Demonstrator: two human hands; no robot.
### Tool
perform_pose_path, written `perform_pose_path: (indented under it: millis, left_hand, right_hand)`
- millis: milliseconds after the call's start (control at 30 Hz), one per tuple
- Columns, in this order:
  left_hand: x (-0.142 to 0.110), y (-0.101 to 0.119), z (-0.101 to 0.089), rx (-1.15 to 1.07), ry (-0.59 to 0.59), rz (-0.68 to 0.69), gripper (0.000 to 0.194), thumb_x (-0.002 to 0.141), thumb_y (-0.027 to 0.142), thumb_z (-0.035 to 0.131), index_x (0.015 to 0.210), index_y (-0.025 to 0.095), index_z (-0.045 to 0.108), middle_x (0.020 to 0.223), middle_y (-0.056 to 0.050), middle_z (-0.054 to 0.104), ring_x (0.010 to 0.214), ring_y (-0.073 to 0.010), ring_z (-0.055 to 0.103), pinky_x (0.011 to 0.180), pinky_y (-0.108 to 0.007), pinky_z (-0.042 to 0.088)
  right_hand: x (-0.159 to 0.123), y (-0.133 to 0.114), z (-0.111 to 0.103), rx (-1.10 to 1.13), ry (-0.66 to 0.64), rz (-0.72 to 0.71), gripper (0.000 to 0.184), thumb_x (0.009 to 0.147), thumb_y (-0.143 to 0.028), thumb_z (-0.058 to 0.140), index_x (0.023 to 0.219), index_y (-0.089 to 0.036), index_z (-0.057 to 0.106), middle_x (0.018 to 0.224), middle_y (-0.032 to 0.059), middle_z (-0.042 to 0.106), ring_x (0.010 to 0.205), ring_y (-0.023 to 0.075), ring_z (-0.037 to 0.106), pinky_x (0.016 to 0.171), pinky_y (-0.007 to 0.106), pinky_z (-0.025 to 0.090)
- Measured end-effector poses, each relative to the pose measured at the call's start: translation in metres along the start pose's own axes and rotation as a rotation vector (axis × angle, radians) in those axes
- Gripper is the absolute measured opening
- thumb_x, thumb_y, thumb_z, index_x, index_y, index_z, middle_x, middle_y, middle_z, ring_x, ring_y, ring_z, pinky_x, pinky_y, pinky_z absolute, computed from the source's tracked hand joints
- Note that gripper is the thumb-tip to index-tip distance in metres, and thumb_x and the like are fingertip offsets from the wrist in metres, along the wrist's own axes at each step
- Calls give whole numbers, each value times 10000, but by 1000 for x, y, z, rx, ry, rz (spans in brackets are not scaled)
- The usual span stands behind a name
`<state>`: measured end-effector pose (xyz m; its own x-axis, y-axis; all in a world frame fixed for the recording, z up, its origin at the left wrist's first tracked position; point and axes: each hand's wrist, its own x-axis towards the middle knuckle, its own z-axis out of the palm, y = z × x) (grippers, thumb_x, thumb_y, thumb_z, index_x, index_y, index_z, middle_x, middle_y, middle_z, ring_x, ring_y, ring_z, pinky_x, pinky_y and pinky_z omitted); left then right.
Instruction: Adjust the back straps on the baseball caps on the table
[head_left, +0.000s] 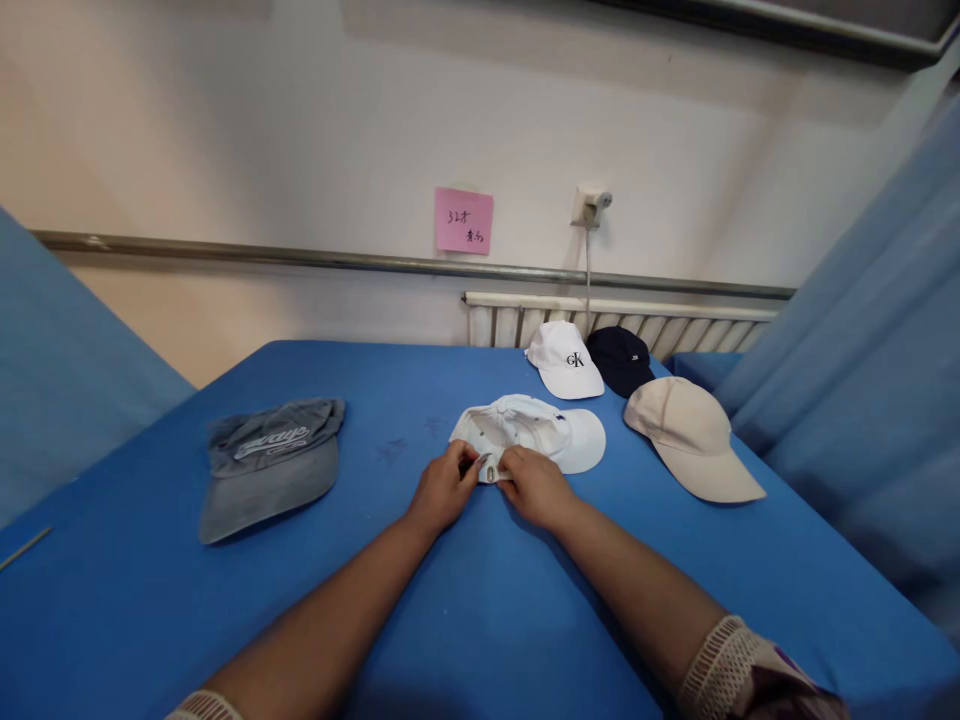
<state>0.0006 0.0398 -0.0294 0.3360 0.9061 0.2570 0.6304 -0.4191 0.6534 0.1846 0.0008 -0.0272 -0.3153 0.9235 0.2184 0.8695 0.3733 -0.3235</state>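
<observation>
A pale, whitish baseball cap (581, 440) lies on the blue table, its brim pointing right and its back strap with a small metal buckle (491, 472) facing me. My left hand (444, 485) pinches the strap end just left of the buckle. On the buckle's right side, the closed fingers of my right hand (538, 487) grip the strap and the cap's back edge. The inside of the cap shows partly between and above my hands. My fingertips partly hide the strap.
A grey cap (274, 465) with lettering lies at left. At right are a beige cap (686, 435), a white cap (559, 355) and a navy cap (621, 360). The blue table (390, 600) meets a wall with a radiator (506, 325); blue curtains (855, 350) hang at both sides.
</observation>
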Motion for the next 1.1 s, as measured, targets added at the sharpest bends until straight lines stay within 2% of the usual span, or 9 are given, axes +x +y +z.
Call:
perform_pose_path:
  millis: [100,233,367,600,733,833,900,967,1100]
  left_hand:
    - [0,-2,0,-53,-8,14,163,898,365,506,916,208,549,847,-29,688,772,-192,660,723,-311,501]
    - [0,-5,2,-127,-55,35,209,850,293,568,1036,198,557,1001,-61,710,931,-200,678,847,-331,518]
    - [0,-11,3,-157,-97,53,331,810,269,609,1127,189,557,1077,-81,709,1013,-222,673,910,-357,513]
    - [1,-5,3,-182,-114,17,261,858,300,538,1093,210,609,1071,-69,716,1012,-243,660,908,-377,485]
    - [5,-4,4,-214,-100,-16,212,843,301,542,1011,213,636,991,-55,722,945,-240,658,862,-361,478]
    - [11,-8,5,-256,-71,-44,204,843,328,526,959,199,634,935,-50,713,884,-227,654,815,-343,483]
    - [15,-13,6,-295,-49,-65,222,844,349,510,945,187,623,907,-49,704,844,-215,651,767,-324,490]
    - [19,-16,7,-335,-44,-83,246,837,374,506,935,176,614,844,-40,692,769,-201,644,686,-298,488]
    - [20,-19,8,-392,-71,-89,273,824,410,514,909,168,608,750,-16,665,669,-177,618,600,-268,465]
  right_hand:
    - [1,1,2,-56,-33,-17,128,929,-244,537,1028,-182,590,1043,88,647,967,227,588,815,309,414]
    - [4,6,7,-51,-18,-7,163,972,-244,472,1003,-179,619,1011,84,660,958,215,592,828,302,410]
    - [6,11,9,26,24,-10,180,978,-256,468,972,-183,632,961,72,669,932,205,599,821,296,413]
    - [6,17,16,251,116,16,135,962,-215,474,1003,-194,601,926,56,689,889,198,627,790,294,442]
    - [0,21,17,346,132,-19,173,919,-192,520,1091,-192,532,998,61,674,926,203,627,821,316,467]
    - [-4,19,15,323,133,-126,408,822,-165,628,1194,-187,462,1124,83,615,1023,221,591,893,351,465]
    - [-5,14,13,253,144,-176,501,786,-148,657,1234,-180,434,1188,105,568,1070,238,559,917,373,458]
    - [-4,7,12,169,160,-166,496,795,-158,657,1237,-169,433,1207,121,548,1072,252,547,909,390,459]
    - [3,-4,8,4,129,-69,322,857,-201,607,1157,-161,500,1143,121,571,964,245,571,839,381,470]
